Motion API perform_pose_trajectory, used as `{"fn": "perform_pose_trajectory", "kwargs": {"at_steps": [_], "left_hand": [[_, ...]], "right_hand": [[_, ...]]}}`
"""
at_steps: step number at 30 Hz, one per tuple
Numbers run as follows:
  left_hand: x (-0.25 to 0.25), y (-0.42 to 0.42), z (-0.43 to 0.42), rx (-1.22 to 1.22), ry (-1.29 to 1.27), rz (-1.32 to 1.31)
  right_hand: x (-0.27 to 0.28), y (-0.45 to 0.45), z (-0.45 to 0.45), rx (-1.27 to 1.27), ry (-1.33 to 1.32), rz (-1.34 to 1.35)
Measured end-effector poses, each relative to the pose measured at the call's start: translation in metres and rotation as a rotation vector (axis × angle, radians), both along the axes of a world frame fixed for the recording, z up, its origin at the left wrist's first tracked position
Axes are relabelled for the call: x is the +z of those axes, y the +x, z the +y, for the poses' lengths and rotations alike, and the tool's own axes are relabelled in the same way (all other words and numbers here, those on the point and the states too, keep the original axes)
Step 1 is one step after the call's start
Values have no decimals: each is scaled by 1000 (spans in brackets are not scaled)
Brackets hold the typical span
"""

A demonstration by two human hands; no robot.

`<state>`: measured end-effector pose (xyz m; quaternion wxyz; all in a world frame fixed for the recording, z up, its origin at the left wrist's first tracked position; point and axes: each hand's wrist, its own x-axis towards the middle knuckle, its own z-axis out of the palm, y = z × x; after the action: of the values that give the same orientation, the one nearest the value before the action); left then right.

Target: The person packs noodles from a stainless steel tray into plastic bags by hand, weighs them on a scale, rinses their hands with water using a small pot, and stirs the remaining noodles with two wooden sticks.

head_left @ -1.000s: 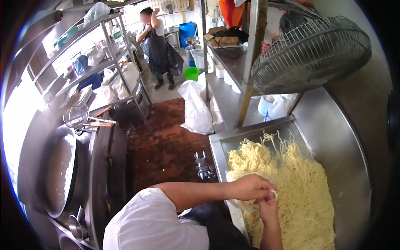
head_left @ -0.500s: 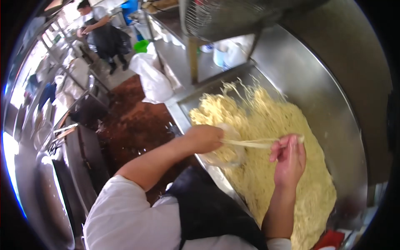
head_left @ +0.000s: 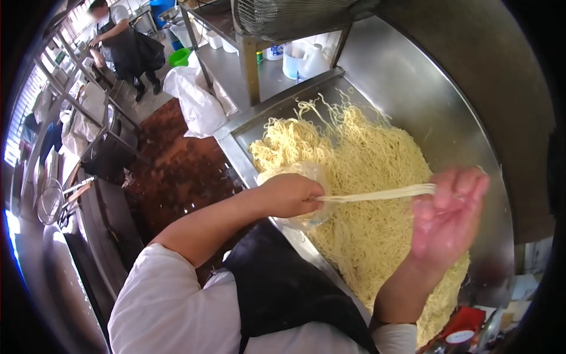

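Observation:
My left hand [head_left: 290, 195] is closed in a fist above a clear plastic bag [head_left: 315, 171] with noodles around and apparently inside it. A pale strip of several thin strands [head_left: 377, 194] runs taut from that fist to my right hand. Whether the strip is noodles or an elastic band, I cannot tell. Partly curled, the fingers of my right hand [head_left: 449, 206] hold the strip's far end, palm turned up. Beneath both hands a large heap of yellow noodles [head_left: 377, 248] fills much of a steel trough [head_left: 448, 100].
A fan [head_left: 295, 17] stands over a metal shelf [head_left: 236, 71] with tubs at the back. White sacking [head_left: 197, 109] hangs beside the trough. A co-worker [head_left: 121, 44] in a dark apron stands at the far left. A strainer [head_left: 50, 200] lies at left; red packaging [head_left: 463, 324] is at lower right.
My right hand has moved to the right and nearer the camera, drawing the strip longer. My left hand stays at the bag. The whole view has shifted slightly.

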<state>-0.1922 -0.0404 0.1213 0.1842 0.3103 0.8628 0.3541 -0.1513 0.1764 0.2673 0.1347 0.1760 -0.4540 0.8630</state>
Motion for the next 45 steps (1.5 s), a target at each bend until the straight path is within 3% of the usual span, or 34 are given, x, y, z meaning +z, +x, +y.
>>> {"fn": "perform_pose_trajectory", "kwargs": {"at_steps": [4, 6, 8, 10, 11, 14, 18, 24, 27, 30, 31, 34, 36, 38, 40, 43, 45], "left_hand": [[-6, -13, -29, 99, -287, 69], [-7, -15, -38, 124, -159, 18], [-2, -18, -40, 143, 68, -130], [1, -16, -34, 180, 325, -222], [4, -15, -29, 195, 454, -270], [19, -15, -18, 185, 639, -335], [28, -16, -12, 111, 666, -491], [27, -8, -14, 241, 691, -353], [28, -10, -25, 243, 584, -276], [51, -11, -32, 171, -206, -11], [37, -11, -34, 160, -311, 94], [11, -4, -37, 119, -200, 360], [21, -7, -18, 144, -100, 389], [58, -6, 4, 87, -221, 7], [39, -5, 5, -35, -6, -126], [4, -23, -6, -75, -178, 53], [-14, -26, -18, -20, -81, -40]], "right_hand": [[14, 0, 37, 24, 42, 180], [12, -3, 49, -11, 89, 157], [-17, -8, 31, -392, 137, -118], [-48, -15, 19, -224, 565, -357], [-66, -19, 8, -94, 579, -453], [-116, -23, -19, 148, 724, -417], [-140, -20, -45, 293, 708, -404], [-135, -26, -38, 93, 719, -424], [-130, -28, -31, -22, 700, -411], [-113, -26, -25, -48, 535, -428], [-101, -24, -25, -63, 496, -441], [-83, -21, -23, -29, 383, -386], [-74, -22, -21, -40, 340, -356], [-47, -15, -24, 39, 272, -303], [-28, -6, -17, 45, 230, -275], [-10, 3, -3, -53, 171, -215], [-8, 17, 8, -104, 128, -270]]}}
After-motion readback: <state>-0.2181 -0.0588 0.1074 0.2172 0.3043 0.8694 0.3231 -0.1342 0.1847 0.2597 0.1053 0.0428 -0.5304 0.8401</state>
